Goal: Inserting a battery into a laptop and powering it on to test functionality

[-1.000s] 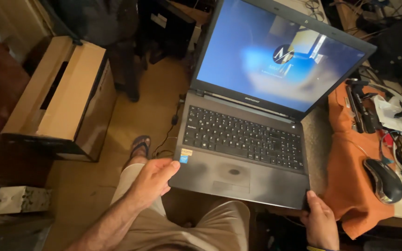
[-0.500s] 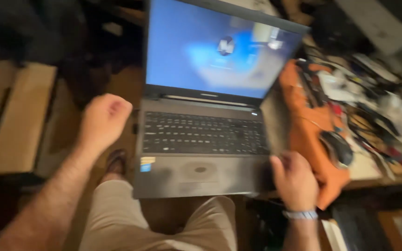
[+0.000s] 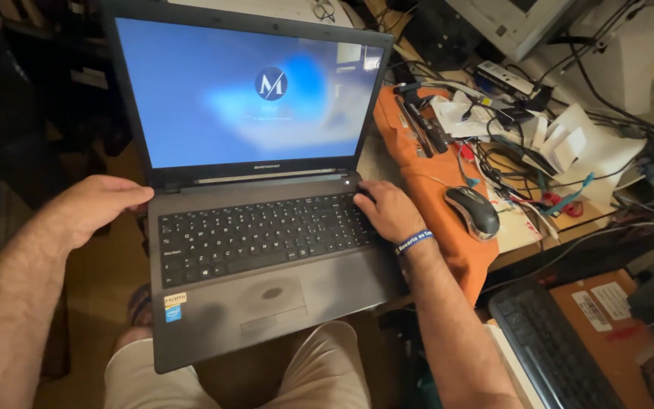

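Observation:
An open dark grey laptop (image 3: 266, 250) rests on my lap, its blue screen (image 3: 244, 91) lit. My left hand (image 3: 96, 204) grips the laptop's left edge near the hinge, fingers curled over the corner. My right hand (image 3: 384, 208) lies on the right end of the keyboard, fingers on the base near the hinge and the power button. A blue wristband (image 3: 414, 241) circles my right wrist. My legs in beige shorts (image 3: 319, 371) show under the laptop.
To the right, an orange cloth (image 3: 433, 189) covers a desk edge with a black and silver mouse (image 3: 473, 212), tools, tangled cables and papers (image 3: 562, 144). A black keyboard (image 3: 546, 356) and a cardboard box (image 3: 607, 310) lie lower right.
Both hands slid from the laptop's front corners up to its sides near the hinge. The view turned right, and the laptop now sits closer and more centred.

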